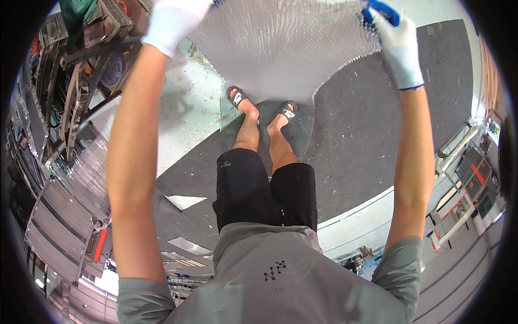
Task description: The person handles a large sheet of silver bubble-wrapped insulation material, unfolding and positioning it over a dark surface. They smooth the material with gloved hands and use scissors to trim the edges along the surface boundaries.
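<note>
Arms [135, 146] stretched toward the top, the gloved right hand [398, 40], upper right, grips the grey honeycomb sheet [280, 54] at top centre; the left hand [175, 21], upper left, is cropped, its grip unclear.

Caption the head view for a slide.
Gloved right hand grips a grey textured sheet; gloved left hand, partly cropped, meets its opposite side.
</note>
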Demonstrator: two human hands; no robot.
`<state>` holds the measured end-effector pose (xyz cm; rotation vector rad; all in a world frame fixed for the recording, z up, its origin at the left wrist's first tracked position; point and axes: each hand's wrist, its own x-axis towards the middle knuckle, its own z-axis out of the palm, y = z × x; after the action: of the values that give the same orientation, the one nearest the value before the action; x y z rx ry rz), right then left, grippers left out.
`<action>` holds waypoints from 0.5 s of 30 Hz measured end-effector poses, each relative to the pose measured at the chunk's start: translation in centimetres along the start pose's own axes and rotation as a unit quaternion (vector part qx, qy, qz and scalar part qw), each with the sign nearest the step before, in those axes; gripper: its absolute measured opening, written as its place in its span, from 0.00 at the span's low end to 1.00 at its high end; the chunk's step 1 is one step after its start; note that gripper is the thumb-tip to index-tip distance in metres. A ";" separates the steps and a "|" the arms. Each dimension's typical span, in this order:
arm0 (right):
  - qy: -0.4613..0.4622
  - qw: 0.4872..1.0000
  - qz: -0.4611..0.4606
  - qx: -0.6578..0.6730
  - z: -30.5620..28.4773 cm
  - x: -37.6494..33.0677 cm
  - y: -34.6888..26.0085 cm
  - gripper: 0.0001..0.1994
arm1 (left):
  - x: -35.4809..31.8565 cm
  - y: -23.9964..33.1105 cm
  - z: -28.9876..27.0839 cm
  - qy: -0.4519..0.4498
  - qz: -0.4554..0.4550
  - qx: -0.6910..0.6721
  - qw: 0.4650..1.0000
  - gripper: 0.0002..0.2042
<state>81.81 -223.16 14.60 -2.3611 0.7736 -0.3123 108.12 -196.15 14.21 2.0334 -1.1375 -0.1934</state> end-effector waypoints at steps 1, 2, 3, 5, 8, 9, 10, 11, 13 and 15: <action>-0.016 1.000 0.010 0.012 1.1 -0.7 0.8 0.14 | -1.7 -1.4 0.9 -0.032 -0.018 0.029 0.999 0.10; -0.034 0.999 0.005 -0.001 1.5 -1.7 1.6 0.13 | -3.3 -3.2 1.7 -0.064 -0.039 0.059 0.995 0.12; -0.040 0.998 0.028 0.037 2.2 -2.6 2.3 0.13 | -5.2 -5.2 2.1 -0.119 -0.100 0.071 0.985 0.14; -0.037 0.996 0.075 0.029 3.3 -4.6 3.3 0.13 | -9.0 -8.5 2.8 -0.185 -0.141 0.050 0.971 0.18; -0.044 0.989 0.124 0.067 3.8 -6.6 4.4 0.13 | -13.1 -11.2 2.8 -0.177 -0.126 0.101 0.971 0.20; -0.055 0.987 0.135 0.072 3.9 -7.0 4.6 0.14 | -13.6 -11.5 2.8 -0.196 -0.148 0.131 0.960 0.21; -0.063 0.984 0.145 0.077 4.1 -7.2 5.0 0.14 | -13.8 -11.7 2.8 -0.175 -0.140 0.104 0.969 0.22; -0.094 0.986 0.127 0.049 4.3 -7.3 5.4 0.14 | -13.5 -11.8 2.9 -0.169 -0.168 0.091 0.967 0.23; -0.098 0.987 0.126 0.017 5.0 -7.1 6.4 0.15 | -12.2 -11.5 3.0 -0.159 -0.182 0.105 0.965 0.23; -0.101 0.985 0.142 -0.017 5.7 -6.8 7.8 0.16 | -10.4 -10.9 3.2 -0.111 -0.135 0.107 0.979 0.16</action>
<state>75.14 -221.17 5.07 -2.2310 1.0060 0.0597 107.66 -186.69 2.06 2.4054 -1.0470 -0.4607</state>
